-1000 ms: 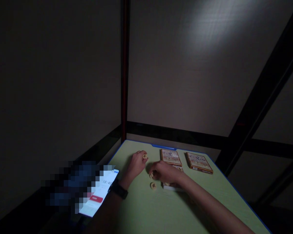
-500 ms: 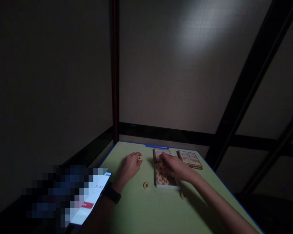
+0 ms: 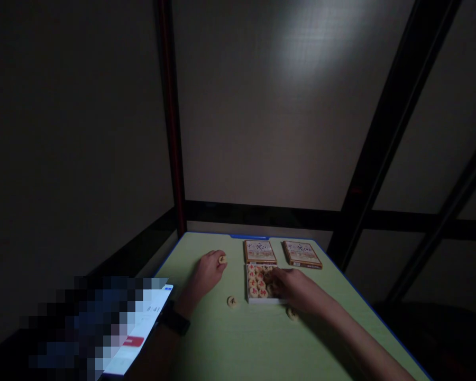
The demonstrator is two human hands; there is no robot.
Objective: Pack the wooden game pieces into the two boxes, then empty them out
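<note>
My left hand (image 3: 209,272) rests on the left part of the green table, its fingers closed on a round wooden piece (image 3: 222,260) with a dark character. Over the right side of a white open tray (image 3: 267,301) is my right hand (image 3: 295,286), fingers bent down among the pieces; whether they grip one is hidden. Round pieces with red characters (image 3: 257,286) fill the tray's left side. One loose piece (image 3: 232,301) lies left of the tray, and another (image 3: 292,314) lies below its right corner, close to my right wrist.
Two flat printed boxes stand behind the tray, one directly behind it (image 3: 259,252) and one to the right (image 3: 302,254). A lit screen (image 3: 137,333) is at the table's left edge. Dark walls rise behind the green table (image 3: 238,349).
My right hand has moved down and toward me, from over the near edge of the box behind to the tray's right side. The view has shifted slightly. My left hand still holds its piece.
</note>
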